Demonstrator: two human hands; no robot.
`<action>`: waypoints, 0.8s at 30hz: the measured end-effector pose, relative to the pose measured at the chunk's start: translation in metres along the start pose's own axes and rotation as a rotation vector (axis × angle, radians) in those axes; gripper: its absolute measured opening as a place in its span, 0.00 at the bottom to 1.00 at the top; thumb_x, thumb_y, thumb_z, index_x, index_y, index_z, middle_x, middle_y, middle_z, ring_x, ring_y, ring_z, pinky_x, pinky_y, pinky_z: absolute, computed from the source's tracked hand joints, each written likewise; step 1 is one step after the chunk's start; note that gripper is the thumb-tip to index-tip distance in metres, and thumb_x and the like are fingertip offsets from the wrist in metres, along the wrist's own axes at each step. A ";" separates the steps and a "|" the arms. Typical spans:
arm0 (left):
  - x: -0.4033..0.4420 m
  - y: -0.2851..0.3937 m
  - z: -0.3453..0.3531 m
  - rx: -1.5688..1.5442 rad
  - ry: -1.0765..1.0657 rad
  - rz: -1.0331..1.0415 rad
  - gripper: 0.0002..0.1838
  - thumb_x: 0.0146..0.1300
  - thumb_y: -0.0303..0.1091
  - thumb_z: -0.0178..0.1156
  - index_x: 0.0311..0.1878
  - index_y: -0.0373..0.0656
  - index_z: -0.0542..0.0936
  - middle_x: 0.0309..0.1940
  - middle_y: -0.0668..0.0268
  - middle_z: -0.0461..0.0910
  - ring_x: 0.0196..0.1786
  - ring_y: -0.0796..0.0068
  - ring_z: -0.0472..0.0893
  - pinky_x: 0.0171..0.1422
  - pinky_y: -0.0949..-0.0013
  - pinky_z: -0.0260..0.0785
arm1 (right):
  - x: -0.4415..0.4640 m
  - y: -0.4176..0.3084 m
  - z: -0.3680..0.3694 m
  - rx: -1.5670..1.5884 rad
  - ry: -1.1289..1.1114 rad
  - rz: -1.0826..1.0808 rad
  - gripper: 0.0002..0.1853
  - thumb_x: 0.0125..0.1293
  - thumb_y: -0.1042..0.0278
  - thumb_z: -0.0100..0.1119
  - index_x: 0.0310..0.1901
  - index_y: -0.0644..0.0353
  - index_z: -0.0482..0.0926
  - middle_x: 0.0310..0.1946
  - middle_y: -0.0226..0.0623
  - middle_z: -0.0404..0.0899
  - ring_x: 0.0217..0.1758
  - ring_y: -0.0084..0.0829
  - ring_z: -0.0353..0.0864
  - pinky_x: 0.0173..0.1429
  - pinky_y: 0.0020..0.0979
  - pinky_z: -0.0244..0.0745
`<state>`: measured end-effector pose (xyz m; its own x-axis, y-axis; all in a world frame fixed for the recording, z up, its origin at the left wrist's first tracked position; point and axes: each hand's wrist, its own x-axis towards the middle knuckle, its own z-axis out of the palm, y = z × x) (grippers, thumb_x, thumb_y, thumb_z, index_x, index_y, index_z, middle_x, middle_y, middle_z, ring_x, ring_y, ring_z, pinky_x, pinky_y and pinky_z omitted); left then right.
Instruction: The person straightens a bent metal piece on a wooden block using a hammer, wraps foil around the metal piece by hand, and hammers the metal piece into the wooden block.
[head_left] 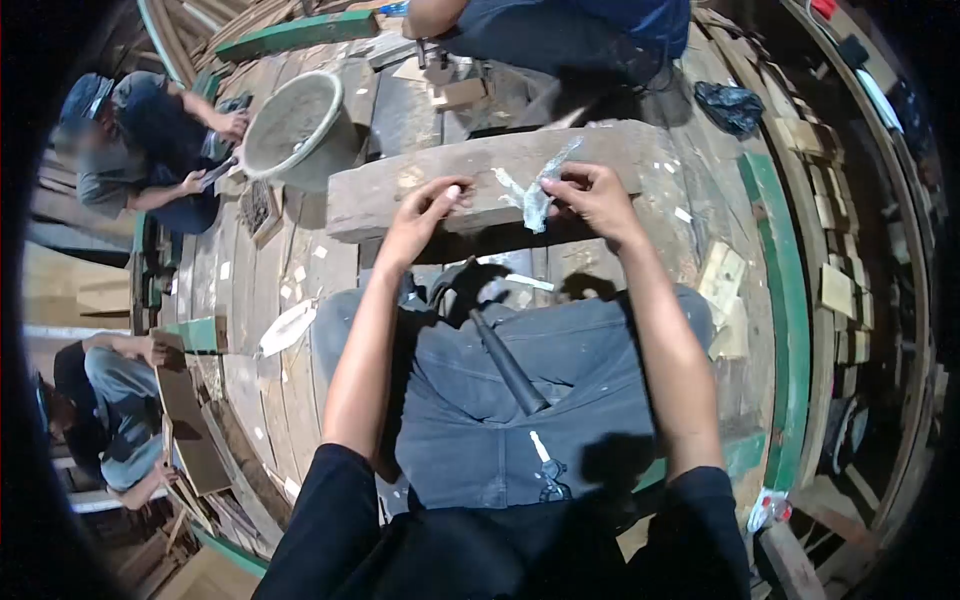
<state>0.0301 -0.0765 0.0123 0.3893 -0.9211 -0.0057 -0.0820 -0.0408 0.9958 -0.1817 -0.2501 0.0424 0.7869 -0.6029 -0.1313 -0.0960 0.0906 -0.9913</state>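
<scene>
My right hand (592, 200) pinches a crumpled strip of clear plastic wrap (536, 205) between thumb and fingers, above a thick wooden beam (400, 205). Apart from the plastic, my left hand (428, 212) hovers at the beam's near edge. Its fingers are curled, with the thumb pressed close to them; whatever may be between them is too small to make out. Across my lap lies a black tool handle (508, 362), its far end lost in shadow. A small white-tipped thing (545, 458) rests lower on my trousers.
A grey bucket (338, 150) stands beyond the beam's left end, near a small box of dark bits (262, 212). Seated people work at left and ahead. Wood offcuts (722, 285) and a green rail (785, 330) lie right; a black plastic bag (730, 108) sits far right.
</scene>
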 end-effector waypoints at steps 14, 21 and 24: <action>0.023 -0.054 -0.014 0.478 0.252 0.078 0.13 0.63 0.36 0.69 0.42 0.37 0.81 0.25 0.71 0.78 0.30 0.85 0.73 0.36 0.74 0.67 | 0.023 0.099 0.068 -0.484 -0.183 -0.049 0.16 0.61 0.60 0.68 0.38 0.68 0.83 0.25 0.44 0.83 0.30 0.31 0.84 0.39 0.33 0.79; 0.017 -0.039 -0.011 0.811 0.330 0.312 0.14 0.48 0.24 0.68 0.40 0.43 0.81 0.38 0.59 0.76 0.42 0.58 0.79 0.49 0.59 0.70 | 0.007 0.104 0.093 -0.932 -0.675 0.234 0.37 0.59 0.34 0.62 0.39 0.72 0.83 0.39 0.62 0.83 0.46 0.56 0.83 0.54 0.44 0.77; 0.015 -0.045 -0.016 1.050 0.227 0.336 0.22 0.39 0.20 0.69 0.41 0.49 0.82 0.46 0.67 0.77 0.55 0.60 0.76 0.59 0.59 0.66 | 0.003 0.110 0.104 -0.978 -0.836 0.267 0.42 0.56 0.27 0.61 0.40 0.73 0.83 0.40 0.62 0.83 0.47 0.56 0.84 0.55 0.44 0.77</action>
<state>0.0546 -0.0819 -0.0309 0.3512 -0.8594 0.3717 -0.9041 -0.2082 0.3731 -0.1263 -0.1594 -0.0657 0.7787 0.0462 -0.6257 -0.4275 -0.6910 -0.5830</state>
